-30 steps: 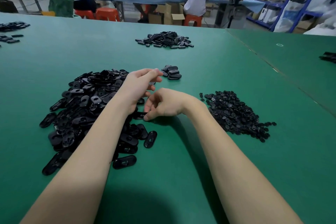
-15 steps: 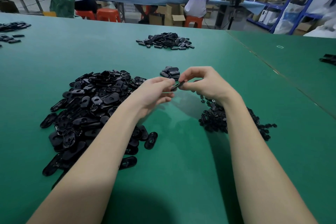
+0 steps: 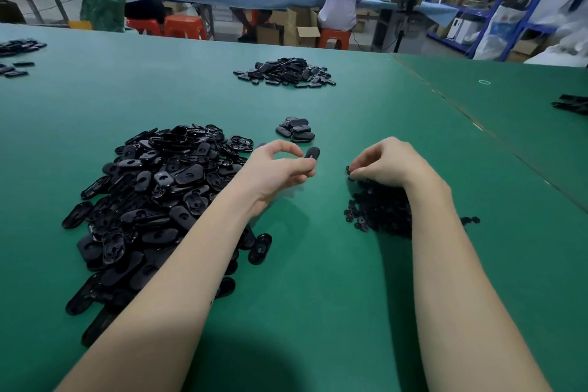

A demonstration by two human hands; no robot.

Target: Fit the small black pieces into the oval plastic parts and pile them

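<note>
Head view: left hand pinches an oval part; right hand curls among small black pieces, grasp unclear; a loose pinch could drop it.

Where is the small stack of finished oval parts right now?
In the head view the small stack sits on the green table just beyond the left hand, right of the big oval-part heap.

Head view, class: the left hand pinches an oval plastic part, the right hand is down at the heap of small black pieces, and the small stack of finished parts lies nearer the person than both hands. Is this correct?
One detail is wrong. In the head view the small stack of finished parts lies beyond the hands, farther from the person. The left hand does pinch an oval plastic part, and the right hand is at the heap of small black pieces.
</note>
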